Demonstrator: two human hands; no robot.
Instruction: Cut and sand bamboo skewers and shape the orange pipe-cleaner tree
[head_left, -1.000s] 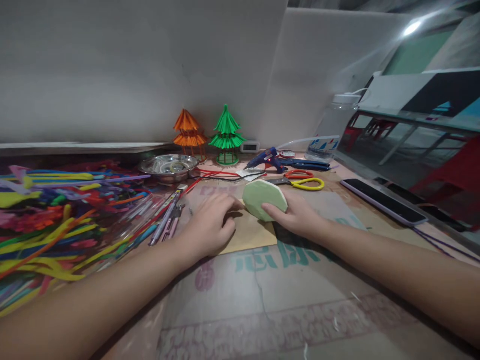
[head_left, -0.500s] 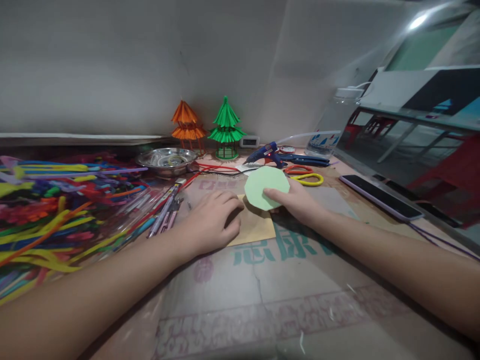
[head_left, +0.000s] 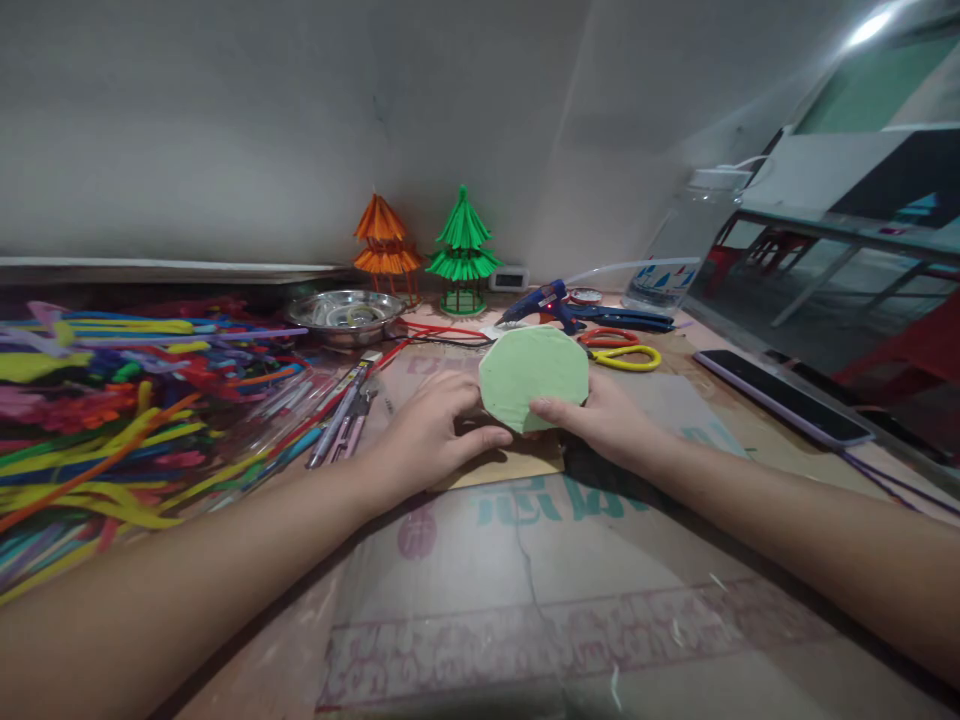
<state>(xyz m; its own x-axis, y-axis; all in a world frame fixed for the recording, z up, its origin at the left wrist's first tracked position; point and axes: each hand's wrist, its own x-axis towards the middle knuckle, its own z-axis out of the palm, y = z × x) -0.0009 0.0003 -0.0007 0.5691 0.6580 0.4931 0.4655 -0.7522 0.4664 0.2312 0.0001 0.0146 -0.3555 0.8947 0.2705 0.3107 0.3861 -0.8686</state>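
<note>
My right hand (head_left: pixel 600 415) grips a light green, many-sided paper piece (head_left: pixel 532 375) by its lower right, thumb on the front and fingers hidden behind. The piece is tilted up toward me. At its left edge is my left hand (head_left: pixel 446 415), thumb stretched out below the piece and apart from the fingers. Those fingertips are partly hidden by the green piece, so contact cannot be made out. Beneath both hands a yellow paper sheet (head_left: pixel 517 468) lies on the printed cardboard mat (head_left: pixel 600 560).
Colourful pipe cleaners (head_left: pixel 97 430) are heaped left, beside pens (head_left: pixel 345 415). Behind stand a metal dish (head_left: pixel 349 310), an orange pagoda model (head_left: pixel 386 245) and a green one (head_left: pixel 463 245). A glue gun (head_left: pixel 540 302), yellow-handled scissors (head_left: pixel 626 358), a bottle (head_left: pixel 675 240) and a phone (head_left: pixel 784 397) are right.
The green piece has come closer and turned more face-on, in my right hand. My left hand has opened its thumb outward and now meets the piece's left side. The view has shifted slightly.
</note>
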